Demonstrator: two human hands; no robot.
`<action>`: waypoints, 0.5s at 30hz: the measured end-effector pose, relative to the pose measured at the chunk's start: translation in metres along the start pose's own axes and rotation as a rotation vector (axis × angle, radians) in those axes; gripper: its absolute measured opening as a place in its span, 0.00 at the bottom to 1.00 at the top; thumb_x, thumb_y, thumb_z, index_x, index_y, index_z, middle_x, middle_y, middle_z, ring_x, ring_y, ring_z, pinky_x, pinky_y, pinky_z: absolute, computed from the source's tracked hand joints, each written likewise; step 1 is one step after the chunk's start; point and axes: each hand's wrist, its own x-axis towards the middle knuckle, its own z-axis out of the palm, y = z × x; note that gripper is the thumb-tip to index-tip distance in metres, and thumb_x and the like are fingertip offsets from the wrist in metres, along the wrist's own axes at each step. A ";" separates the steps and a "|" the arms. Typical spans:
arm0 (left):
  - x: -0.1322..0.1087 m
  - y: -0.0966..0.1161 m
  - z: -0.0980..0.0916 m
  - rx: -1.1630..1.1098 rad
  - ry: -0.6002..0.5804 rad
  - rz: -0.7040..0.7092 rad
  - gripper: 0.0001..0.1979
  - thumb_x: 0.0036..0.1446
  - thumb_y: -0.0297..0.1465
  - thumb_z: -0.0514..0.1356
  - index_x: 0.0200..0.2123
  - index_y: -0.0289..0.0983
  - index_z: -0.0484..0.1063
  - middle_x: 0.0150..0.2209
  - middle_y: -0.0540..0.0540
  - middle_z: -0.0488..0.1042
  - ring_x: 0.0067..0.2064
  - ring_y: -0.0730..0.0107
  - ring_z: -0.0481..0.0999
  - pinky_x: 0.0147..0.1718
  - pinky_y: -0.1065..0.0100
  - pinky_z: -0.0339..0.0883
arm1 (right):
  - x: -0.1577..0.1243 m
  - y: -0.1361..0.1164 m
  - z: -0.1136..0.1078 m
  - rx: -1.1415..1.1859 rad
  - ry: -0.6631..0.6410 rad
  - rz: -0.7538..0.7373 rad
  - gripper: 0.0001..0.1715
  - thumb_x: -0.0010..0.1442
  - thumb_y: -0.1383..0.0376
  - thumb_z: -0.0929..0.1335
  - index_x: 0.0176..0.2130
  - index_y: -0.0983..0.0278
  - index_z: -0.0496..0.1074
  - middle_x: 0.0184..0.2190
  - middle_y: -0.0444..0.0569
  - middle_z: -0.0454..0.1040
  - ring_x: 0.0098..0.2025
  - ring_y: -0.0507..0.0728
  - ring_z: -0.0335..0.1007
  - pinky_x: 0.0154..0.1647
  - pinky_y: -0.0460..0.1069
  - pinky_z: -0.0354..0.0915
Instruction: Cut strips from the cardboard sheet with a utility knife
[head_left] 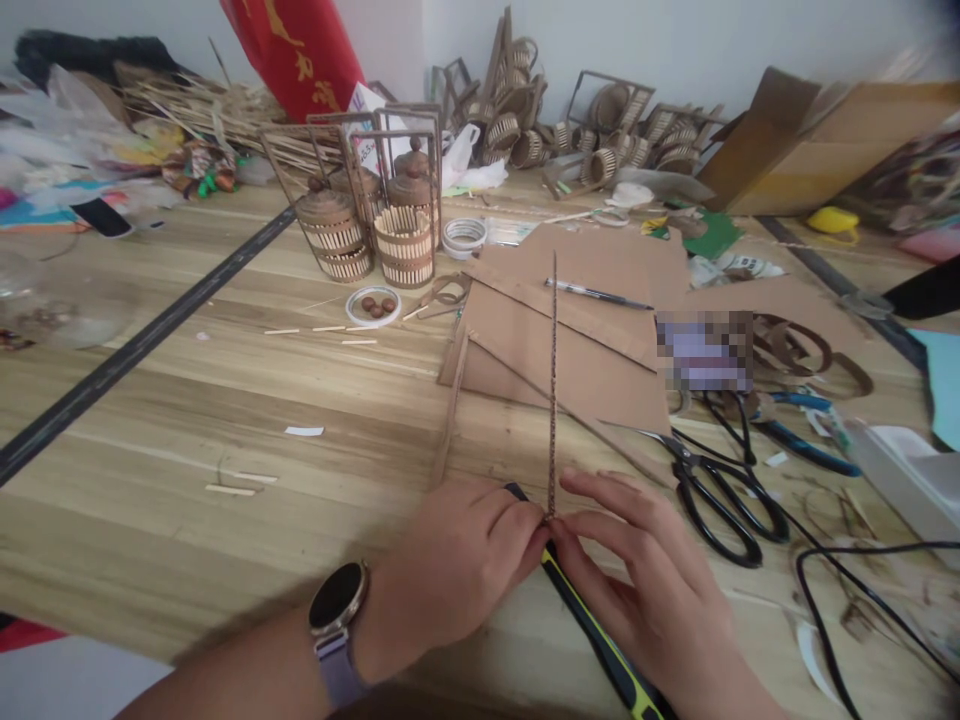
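Note:
A thin, mottled brown strip points away from me, its near end between my fingertips. My left hand, with a watch on the wrist, is closed with thumb and fingers pinching that end. Fingertips of my right hand press together at the same end from the other side, its index finger raised a little. Beneath both hands lies a tool with a black and yellow-green handle; its far part is mostly covered by my fingers. Just beyond are cardboard sheets with a pen on them.
Black-handled scissors and blue-handled pliers lie to the right. Small slatted baskets with tall frames stand at the back, near a tape roll holding round brown beads. An opened cardboard box sits back right.

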 end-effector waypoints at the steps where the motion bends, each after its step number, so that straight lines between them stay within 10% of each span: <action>1: 0.000 0.000 0.000 -0.004 0.003 -0.010 0.12 0.72 0.30 0.48 0.40 0.35 0.70 0.34 0.45 0.78 0.35 0.64 0.79 0.33 0.63 0.71 | 0.000 0.000 0.000 -0.004 0.008 -0.007 0.11 0.60 0.74 0.70 0.39 0.60 0.69 0.43 0.53 0.80 0.43 0.57 0.79 0.49 0.56 0.75; 15: 0.000 0.002 0.002 0.058 -0.024 -0.024 0.14 0.73 0.29 0.47 0.36 0.36 0.69 0.30 0.47 0.76 0.31 0.65 0.77 0.30 0.64 0.67 | -0.002 0.002 0.003 -0.006 0.008 0.061 0.09 0.60 0.71 0.71 0.41 0.60 0.73 0.45 0.53 0.79 0.44 0.59 0.77 0.46 0.57 0.73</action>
